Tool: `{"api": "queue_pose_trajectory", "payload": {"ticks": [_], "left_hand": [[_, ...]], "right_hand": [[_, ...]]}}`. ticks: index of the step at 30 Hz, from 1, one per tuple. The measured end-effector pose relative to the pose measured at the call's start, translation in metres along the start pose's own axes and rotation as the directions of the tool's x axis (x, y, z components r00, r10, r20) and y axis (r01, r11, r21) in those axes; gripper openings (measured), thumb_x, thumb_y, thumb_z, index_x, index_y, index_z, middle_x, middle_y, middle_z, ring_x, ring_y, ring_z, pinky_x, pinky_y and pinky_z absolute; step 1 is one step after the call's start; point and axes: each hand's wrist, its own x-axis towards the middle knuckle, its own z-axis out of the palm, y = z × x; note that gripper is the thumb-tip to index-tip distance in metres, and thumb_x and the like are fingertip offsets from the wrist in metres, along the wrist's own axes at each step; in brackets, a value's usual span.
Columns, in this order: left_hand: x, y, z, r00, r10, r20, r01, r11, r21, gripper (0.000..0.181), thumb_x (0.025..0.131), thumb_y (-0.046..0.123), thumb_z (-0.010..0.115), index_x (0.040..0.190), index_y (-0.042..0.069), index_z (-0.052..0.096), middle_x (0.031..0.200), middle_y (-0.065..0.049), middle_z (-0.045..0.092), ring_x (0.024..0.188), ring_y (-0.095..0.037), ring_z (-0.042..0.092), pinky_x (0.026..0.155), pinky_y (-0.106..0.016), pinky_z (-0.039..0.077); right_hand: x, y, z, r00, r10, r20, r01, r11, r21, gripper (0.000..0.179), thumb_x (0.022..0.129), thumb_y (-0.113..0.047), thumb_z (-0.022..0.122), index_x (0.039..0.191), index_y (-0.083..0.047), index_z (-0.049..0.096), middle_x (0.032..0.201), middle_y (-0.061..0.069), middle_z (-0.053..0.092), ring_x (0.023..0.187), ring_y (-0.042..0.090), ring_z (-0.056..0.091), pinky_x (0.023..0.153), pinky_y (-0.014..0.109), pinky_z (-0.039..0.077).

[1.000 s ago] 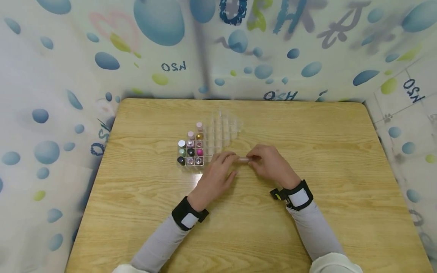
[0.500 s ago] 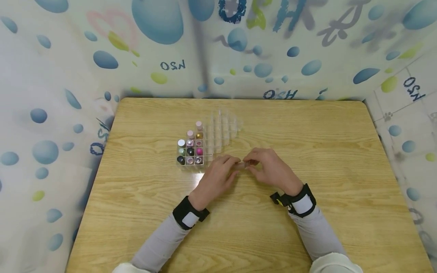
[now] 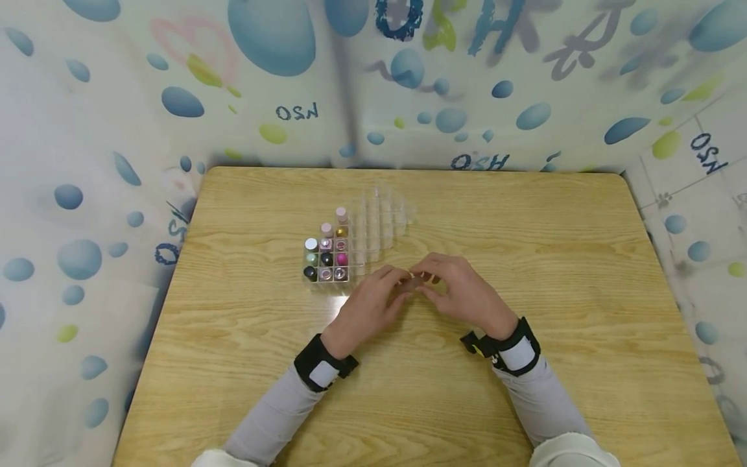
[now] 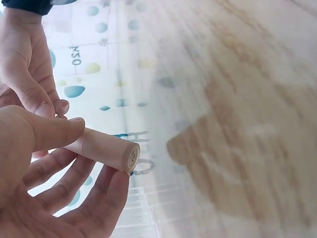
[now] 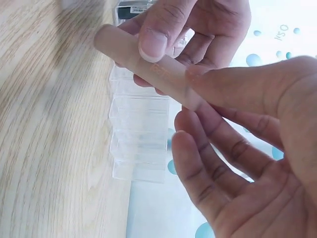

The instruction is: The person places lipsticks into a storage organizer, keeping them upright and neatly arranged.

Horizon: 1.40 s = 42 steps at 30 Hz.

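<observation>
A slim, dull-pink lipstick tube [image 4: 106, 148] is held between both hands above the tabletop. My left hand [image 3: 369, 303] grips its middle between thumb and fingers; the tube's round base points away in the left wrist view. At the other end, my right hand [image 3: 465, 293] pinches the tube with thumb and fingertips. Faint lettering shows on the lipstick tube [image 5: 166, 77] in the right wrist view. From the head, the fingers cover most of it. Just beyond the left hand stands a clear stepped organizer [image 3: 373, 243].
Small bottles and tubes with black, white, pink and gold caps [image 3: 327, 259] fill the organizer's left columns. Its right columns are transparent. The wooden table [image 3: 560, 259] meets a patterned curtain [image 3: 373, 123] at its back edge.
Both hands have drawn closer together round the lipstick tube, now more hidden from the head. The right hand has shifted slightly down and left. The organizer has stayed put.
</observation>
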Motion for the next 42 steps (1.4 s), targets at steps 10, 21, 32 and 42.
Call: {"api": "queue_pose_trajectory", "payload": {"ticks": [10, 21, 32, 42], "left_hand": [[0.005, 0.001, -0.006, 0.999, -0.006, -0.036, 0.001, 0.988, -0.153, 0.028, 0.098, 0.010, 0.066, 0.125, 0.004, 0.061, 0.117, -0.011, 0.067, 0.102, -0.021, 0.069, 0.086, -0.028, 0.061], [0.005, 0.003, -0.008, 0.996, -0.022, -0.082, 0.003, 0.972, -0.236, 0.022, 0.101, 0.015, 0.065, 0.119, 0.004, 0.060, 0.117, -0.011, 0.067, 0.103, -0.023, 0.070, 0.084, -0.028, 0.062], [0.006, 0.006, -0.013, 0.989, -0.001, -0.149, -0.039, 0.963, -0.266, 0.023, 0.100, 0.015, 0.066, 0.118, 0.004, 0.059, 0.117, -0.009, 0.065, 0.106, -0.023, 0.069, 0.087, -0.030, 0.062], [0.004, 0.009, -0.018, 0.985, -0.015, -0.170, -0.035, 0.957, -0.288, 0.023, 0.099, 0.018, 0.068, 0.119, 0.005, 0.066, 0.116, -0.008, 0.066, 0.103, -0.020, 0.070, 0.084, -0.035, 0.063]], "right_hand": [[-0.003, 0.003, 0.002, 0.999, 0.024, -0.024, -0.021, 0.994, 0.103, 0.045, 0.088, -0.008, 0.079, 0.131, -0.003, 0.067, 0.116, 0.004, 0.070, 0.094, 0.021, 0.070, 0.079, 0.035, 0.062], [0.005, 0.009, 0.020, 0.995, 0.095, 0.024, -0.098, 0.960, 0.262, 0.023, 0.091, -0.008, 0.076, 0.113, -0.011, 0.068, 0.107, 0.002, 0.072, 0.095, 0.016, 0.073, 0.080, 0.029, 0.062], [0.005, 0.012, 0.026, 0.998, 0.059, -0.038, -0.045, 0.955, 0.294, 0.014, 0.093, -0.009, 0.073, 0.106, -0.012, 0.070, 0.105, 0.002, 0.075, 0.093, 0.017, 0.074, 0.079, 0.034, 0.063], [0.006, 0.011, 0.032, 0.999, 0.035, -0.040, -0.023, 0.961, 0.274, 0.017, 0.089, -0.002, 0.075, 0.101, -0.011, 0.069, 0.101, 0.002, 0.074, 0.090, 0.018, 0.072, 0.075, 0.033, 0.064]]}}
